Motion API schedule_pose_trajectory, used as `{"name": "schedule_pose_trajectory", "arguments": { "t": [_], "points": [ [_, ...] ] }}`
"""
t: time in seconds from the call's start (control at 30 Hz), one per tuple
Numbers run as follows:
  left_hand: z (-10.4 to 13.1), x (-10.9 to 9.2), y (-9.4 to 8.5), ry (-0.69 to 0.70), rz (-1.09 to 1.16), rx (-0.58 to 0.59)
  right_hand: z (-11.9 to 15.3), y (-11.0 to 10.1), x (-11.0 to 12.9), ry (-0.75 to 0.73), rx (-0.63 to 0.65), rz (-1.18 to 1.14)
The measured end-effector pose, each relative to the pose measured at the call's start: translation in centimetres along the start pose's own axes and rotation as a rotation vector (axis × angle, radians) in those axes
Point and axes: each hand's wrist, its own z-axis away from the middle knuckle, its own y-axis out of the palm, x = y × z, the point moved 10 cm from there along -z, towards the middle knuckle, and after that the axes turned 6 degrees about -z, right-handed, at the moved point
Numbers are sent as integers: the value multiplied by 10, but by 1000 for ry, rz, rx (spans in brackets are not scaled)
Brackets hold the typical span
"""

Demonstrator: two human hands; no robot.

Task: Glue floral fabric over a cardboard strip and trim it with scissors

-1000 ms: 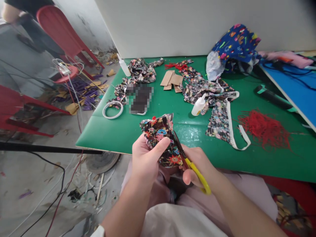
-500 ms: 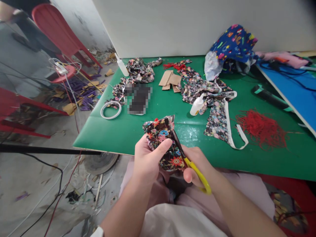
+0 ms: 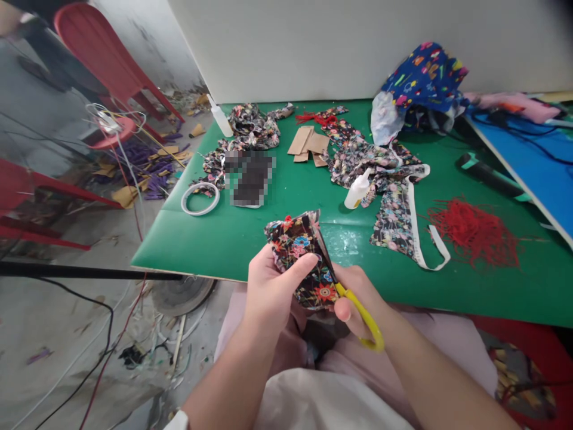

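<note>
My left hand (image 3: 275,280) pinches a folded piece of dark floral fabric (image 3: 299,245), its thumb lying across the top. In my right hand (image 3: 360,295) is a pair of scissors with yellow handles (image 3: 364,319). Their dark blades run along the right edge of the fabric; whether they are parted there I cannot make out. Both hands are above my lap, at the near edge of the green table (image 3: 215,245). Part of the right fingers is hidden behind the fabric and scissors.
On the table lie a tape roll (image 3: 200,199), a blurred-out phone (image 3: 250,182), brown card pieces (image 3: 308,143), a white bottle (image 3: 358,190), floral fabric (image 3: 391,221) and red threads (image 3: 477,233). Another bottle (image 3: 220,116) stands at the back left. A blue board (image 3: 537,161) borders the right.
The fabric and my left hand have shifted slightly to the right, towards the scissors. My right hand has hardly moved, and both hands keep their hold.
</note>
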Motion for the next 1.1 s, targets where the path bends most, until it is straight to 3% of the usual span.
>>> {"name": "schedule_pose_trajectory", "arguments": {
  "t": [1.1],
  "points": [
    [-2,1,0,-58,66,-42,-1,2,-1,61,9,-112]
  ]
}}
